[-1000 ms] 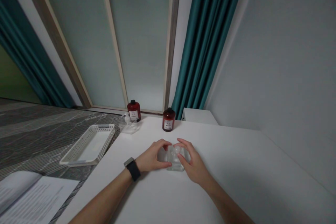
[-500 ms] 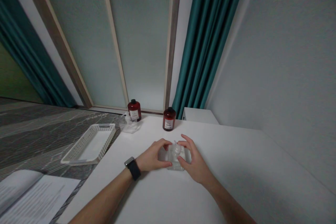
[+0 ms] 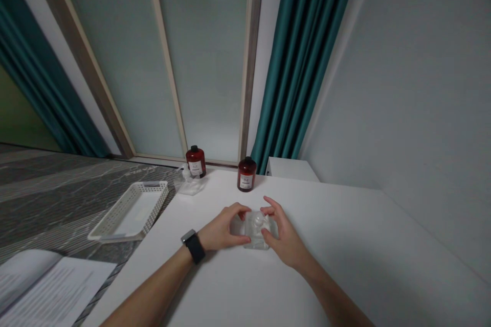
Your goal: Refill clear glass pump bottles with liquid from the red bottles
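A clear, square-bodied pump bottle point(image 3: 255, 240) stands on the white table point(image 3: 230, 291) between my hands, its translucent pump head point(image 3: 258, 218) on top. With thumb and fingers on its left side, my left hand point(image 3: 226, 227) grips the bottle and wears a black-strapped watch. My right hand point(image 3: 282, 237) is curled at the pump head and the right side of the bottle, thumb nearest me and index finger beyond; the exact contact of its fingertips is hard to see. Behind the bottle stands a dark red bottle point(image 3: 246, 176) with a black cap and white label.
At the table's far left are another red bottle point(image 3: 196, 161) and a clear plastic bag point(image 3: 190, 186) with a pump head inside. A white perforated basket point(image 3: 103, 230) and an open book point(image 3: 61, 286) lie left of the table. A white cabinet point(image 3: 293, 168) adjoins the far edge.
The pump head has turned: its spout pointed away from me before and now points right. My right hand has shifted very slightly right; my left hand keeps its grip.
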The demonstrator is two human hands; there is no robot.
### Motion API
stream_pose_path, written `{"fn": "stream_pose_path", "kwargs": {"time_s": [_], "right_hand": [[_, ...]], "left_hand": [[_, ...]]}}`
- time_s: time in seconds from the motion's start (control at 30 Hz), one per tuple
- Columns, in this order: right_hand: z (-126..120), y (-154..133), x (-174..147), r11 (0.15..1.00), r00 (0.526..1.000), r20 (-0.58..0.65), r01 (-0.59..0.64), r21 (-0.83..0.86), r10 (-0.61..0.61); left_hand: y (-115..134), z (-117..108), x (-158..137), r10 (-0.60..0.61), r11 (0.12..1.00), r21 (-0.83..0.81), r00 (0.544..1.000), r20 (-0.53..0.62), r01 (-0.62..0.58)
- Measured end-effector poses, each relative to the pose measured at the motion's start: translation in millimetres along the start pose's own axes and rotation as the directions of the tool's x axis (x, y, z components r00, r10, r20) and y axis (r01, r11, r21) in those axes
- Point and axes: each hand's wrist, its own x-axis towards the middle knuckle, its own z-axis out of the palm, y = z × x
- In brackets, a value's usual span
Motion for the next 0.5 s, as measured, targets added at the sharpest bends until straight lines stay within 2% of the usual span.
{"fn": "stream_pose_path", "kwargs": {"time_s": [0.1, 0.23, 0.5], "right_hand": [[0.4, -1.3, 0.0, 1.000, 1.000, 0.018, 0.009, 0.004, -0.009], [0.5, -0.8, 0.1, 0.999, 0.999, -0.018, 0.028, -0.037, -0.029], [0.0, -2.7, -1.5, 0.999, 1.000, 0.005, 0.009, -0.041, -0.009]], "left_hand": [[1.2, -0.3, -0.1, 0.001, 1.000, 0.002, 1.000, 0.002, -0.001], [2.4, -0.8, 0.4, 0.003, 1.000, -0.003, 1.000, -0.002, -0.003], [1.6, 0.2, 0.1, 0.005, 1.000, 0.002, 1.000, -0.001, -0.005]]}}
